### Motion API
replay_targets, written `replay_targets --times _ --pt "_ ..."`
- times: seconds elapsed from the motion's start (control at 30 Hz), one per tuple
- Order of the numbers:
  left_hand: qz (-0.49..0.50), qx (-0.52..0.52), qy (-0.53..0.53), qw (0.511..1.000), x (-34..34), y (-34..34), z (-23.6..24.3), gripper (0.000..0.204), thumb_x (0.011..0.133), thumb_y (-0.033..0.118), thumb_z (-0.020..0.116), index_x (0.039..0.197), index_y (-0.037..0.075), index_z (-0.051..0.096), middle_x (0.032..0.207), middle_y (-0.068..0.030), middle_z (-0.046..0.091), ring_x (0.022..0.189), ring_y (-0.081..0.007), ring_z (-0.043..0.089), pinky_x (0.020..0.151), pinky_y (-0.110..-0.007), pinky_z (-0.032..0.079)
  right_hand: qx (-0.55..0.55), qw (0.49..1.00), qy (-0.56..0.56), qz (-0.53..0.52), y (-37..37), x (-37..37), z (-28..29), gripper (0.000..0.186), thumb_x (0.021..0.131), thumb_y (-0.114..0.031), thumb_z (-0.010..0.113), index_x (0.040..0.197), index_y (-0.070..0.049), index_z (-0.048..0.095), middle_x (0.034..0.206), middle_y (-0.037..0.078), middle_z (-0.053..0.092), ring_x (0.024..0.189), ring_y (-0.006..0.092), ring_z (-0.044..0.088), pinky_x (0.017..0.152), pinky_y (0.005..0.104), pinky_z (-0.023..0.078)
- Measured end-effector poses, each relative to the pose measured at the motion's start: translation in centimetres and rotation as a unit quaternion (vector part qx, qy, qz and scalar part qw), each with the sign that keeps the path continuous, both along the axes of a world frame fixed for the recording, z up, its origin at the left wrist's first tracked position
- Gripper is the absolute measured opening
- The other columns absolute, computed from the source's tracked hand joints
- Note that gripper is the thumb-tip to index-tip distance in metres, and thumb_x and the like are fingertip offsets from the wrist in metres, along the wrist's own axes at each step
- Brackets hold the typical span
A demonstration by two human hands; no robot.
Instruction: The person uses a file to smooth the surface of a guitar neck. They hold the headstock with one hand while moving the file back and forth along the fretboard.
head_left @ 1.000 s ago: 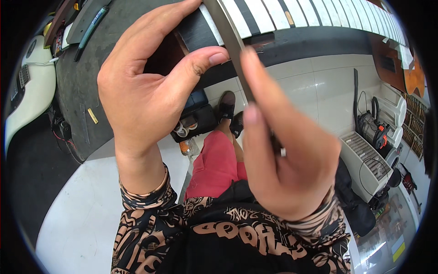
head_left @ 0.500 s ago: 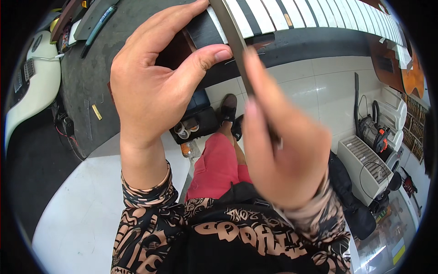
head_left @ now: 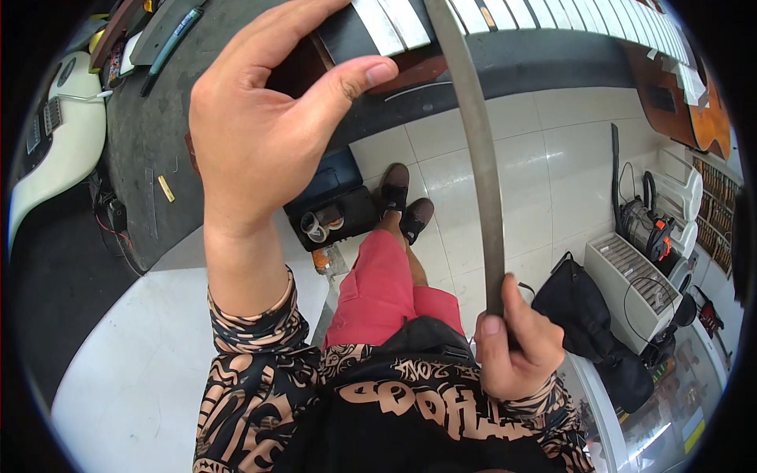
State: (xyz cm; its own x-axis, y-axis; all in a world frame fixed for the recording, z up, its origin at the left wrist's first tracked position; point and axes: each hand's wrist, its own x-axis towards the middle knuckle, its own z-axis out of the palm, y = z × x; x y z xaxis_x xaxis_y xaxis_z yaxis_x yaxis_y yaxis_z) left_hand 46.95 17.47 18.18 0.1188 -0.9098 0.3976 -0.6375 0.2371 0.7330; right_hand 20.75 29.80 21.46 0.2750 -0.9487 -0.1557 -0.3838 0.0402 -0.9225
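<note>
Low on the right, my right hand [head_left: 520,343] is closed around the near end of a long, flat metal file [head_left: 482,150]. The file points away from me, and its far part crosses over a guitar neck [head_left: 544,67]. White tape strips [head_left: 404,22] with narrow dark gaps between them cover the neck's fretboard. At the neck's left end, my left hand [head_left: 260,126] is spread in a C shape. Its thumb is by the taped strips and stretched away from the fingers, whose tips run to the top edge. Whether they touch the neck is unclear.
A dark bench top [head_left: 130,150] on the left bears a blue pen [head_left: 171,51] and a small yellow stick [head_left: 165,189]. A white electric guitar [head_left: 79,134] lies beyond it. An orange-brown guitar body [head_left: 710,130], a black bag [head_left: 576,303] and a white box [head_left: 631,288] are on the right.
My right hand has drawn the file back toward me and to the right, so more of its length shows. My left hand has stayed nearly in place.
</note>
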Motion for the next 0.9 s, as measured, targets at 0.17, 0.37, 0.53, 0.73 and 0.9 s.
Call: replay_targets --times 0.17,0.37,0.53,0.73,0.9 --pt "-0.02 -0.011 0.068 0.997 0.8 -0.3 -1.5 0.048 0.07 0.009 0.085 0.112 -0.008 0.067 0.109 -0.0195 0.069 0.099 -0.0218 0.066 0.088 -0.03 0.051 -0.019 0.999 -0.011 0.04 1.9 -0.8 -0.5 0.048 0.083 0.009 0.057 0.131 0.009 0.055 0.068 0.011 0.068 0.053 0.0081 0.06 0.052 0.0203 0.046" --pt "-0.034 -0.016 0.115 0.993 0.4 -0.6 -1.7 0.047 0.072 0.009 0.084 0.112 -0.009 0.067 0.107 -0.0184 0.069 0.098 -0.02 0.066 0.088 -0.029 0.05 -0.035 0.999 -0.002 0.021 3.0 -0.4 -0.7 0.048 0.077 0.01 0.065 0.125 0.008 0.061 0.06 0.01 0.057 0.048 0.0144 0.055 0.049 0.0232 0.044" --pt "-0.029 0.006 0.096 0.995 0.5 -0.5 -0.9 0.046 0.073 0.008 0.083 0.112 -0.009 0.067 0.107 -0.0184 0.069 0.098 -0.0199 0.066 0.087 -0.029 0.051 -0.053 0.998 0.012 0.023 3.5 -0.6 -0.4 0.051 0.075 0.012 0.065 0.125 0.006 0.062 0.058 0.009 0.055 0.046 0.0161 0.054 0.048 0.025 0.044" --pt "-0.018 -0.016 0.017 1.0 -0.5 -0.1 0.0 0.047 0.072 0.009 0.084 0.112 -0.008 0.067 0.108 -0.0194 0.069 0.1 -0.0213 0.066 0.087 -0.029 0.051 -0.082 0.993 0.065 0.056 2.2 0.0 0.4 0.054 0.073 0.013 0.065 0.127 0.006 0.061 0.057 0.008 0.051 0.045 0.0182 0.052 0.046 0.0273 0.045" --pt "-0.027 0.018 0.017 0.999 0.7 0.1 -0.2 0.047 0.072 0.007 0.084 0.115 -0.005 0.068 0.11 -0.0159 0.069 0.101 -0.0187 0.065 0.09 -0.028 0.049 -0.074 0.989 0.095 0.091 -2.0 2.2 1.4 0.053 0.078 0.013 0.06 0.13 0.007 0.057 0.065 0.013 0.061 0.052 0.011 0.056 0.053 0.0207 0.044"
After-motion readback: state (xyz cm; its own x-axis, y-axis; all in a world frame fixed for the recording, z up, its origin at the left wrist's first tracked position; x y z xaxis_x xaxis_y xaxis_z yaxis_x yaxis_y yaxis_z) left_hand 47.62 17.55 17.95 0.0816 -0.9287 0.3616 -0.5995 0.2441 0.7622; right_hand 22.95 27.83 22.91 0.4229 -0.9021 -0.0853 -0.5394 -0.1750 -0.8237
